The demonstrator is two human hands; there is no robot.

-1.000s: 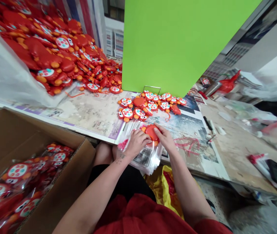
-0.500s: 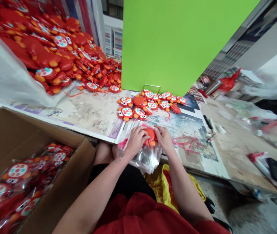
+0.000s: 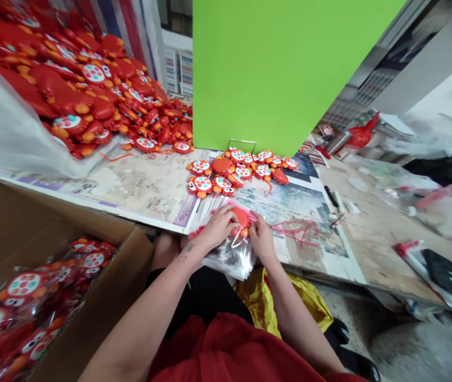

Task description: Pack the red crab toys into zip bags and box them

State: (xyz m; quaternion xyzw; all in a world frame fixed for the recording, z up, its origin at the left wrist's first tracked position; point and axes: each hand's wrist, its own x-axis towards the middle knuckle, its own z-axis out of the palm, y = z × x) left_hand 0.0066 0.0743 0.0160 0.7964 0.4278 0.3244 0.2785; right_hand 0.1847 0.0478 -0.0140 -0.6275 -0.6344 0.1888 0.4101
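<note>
A red toy animal [image 3: 242, 217] with orange feet lies plain side up at the mouth of a clear plastic bag on a stack of such bags [image 3: 226, 260] at the table's front edge. My left hand [image 3: 220, 227] comes from the left, its fingers closed on the toy's near left side. At the toy's right edge, my right hand [image 3: 261, 236] has thumb and fingers pinched on the bag. How much of the toy sits inside the bag I cannot tell. Several like toys with dotted white ovals [image 3: 202, 183] lie just beyond my hands.
A large heap of red toys [image 3: 102, 101] spills from a white sack at the left. Bagged toys fill a cardboard box [image 3: 130, 249] beside my left arm. A green board [image 3: 277, 69] stands behind the table. Pink ties [image 3: 300, 231] and a black phone [image 3: 446, 273] lie at right.
The whole view has shifted slightly. My right hand has moved down along the toy's right edge, and its fingers have closed in more.
</note>
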